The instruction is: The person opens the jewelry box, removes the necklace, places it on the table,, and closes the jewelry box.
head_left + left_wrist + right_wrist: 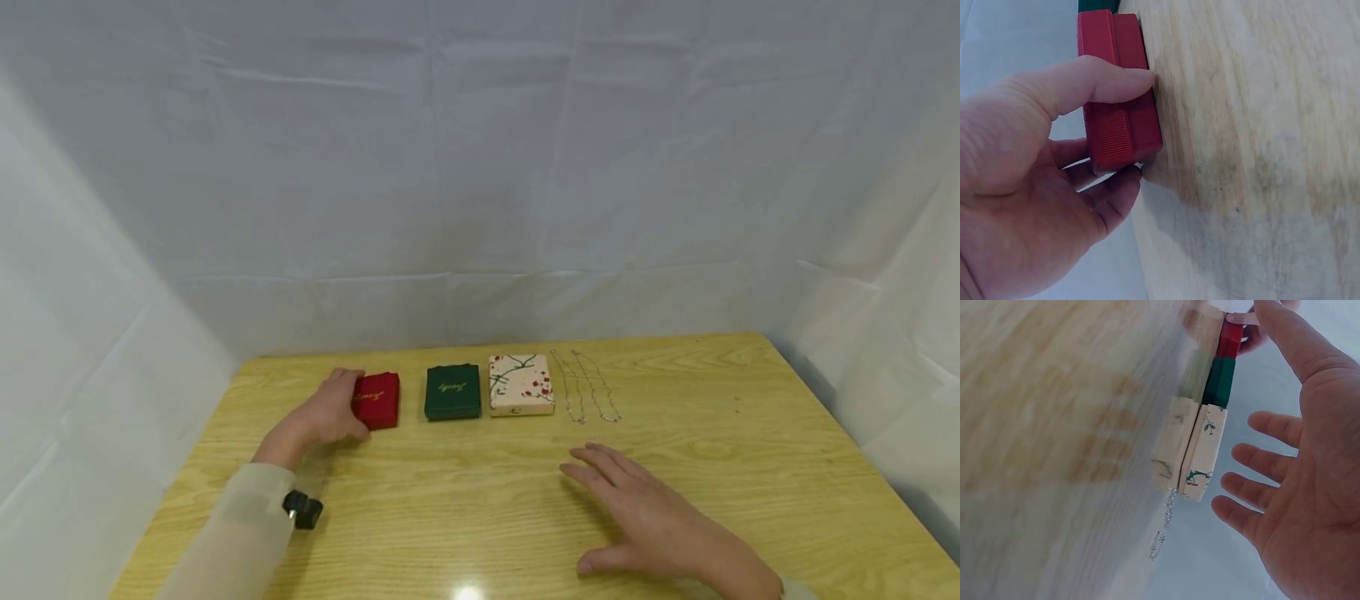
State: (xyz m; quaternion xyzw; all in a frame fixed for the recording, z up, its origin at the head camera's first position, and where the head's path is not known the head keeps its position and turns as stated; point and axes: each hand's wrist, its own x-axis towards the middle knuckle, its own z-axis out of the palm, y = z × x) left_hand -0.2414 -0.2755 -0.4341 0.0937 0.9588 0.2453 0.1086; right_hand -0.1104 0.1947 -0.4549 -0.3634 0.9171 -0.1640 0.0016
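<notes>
My left hand (327,410) holds a small red box (378,400) with gold lettering at the left of the row. In the left wrist view the thumb (1116,84) lies along the red box's (1107,134) near side, and the fingers reach round its far side. The box sits on the tabletop. Over the front right of the table hovers my right hand (637,508), fingers spread, touching nothing. It is nearest to two thin silver chains (597,387), which look like necklaces, laid out side by side beyond it.
Right of the red box stand a dark green box (453,392) with gold lettering and a cream box (522,385) with a red floral branch print. All are on a wooden table (450,500). White cloth (480,167) hangs behind and at both sides.
</notes>
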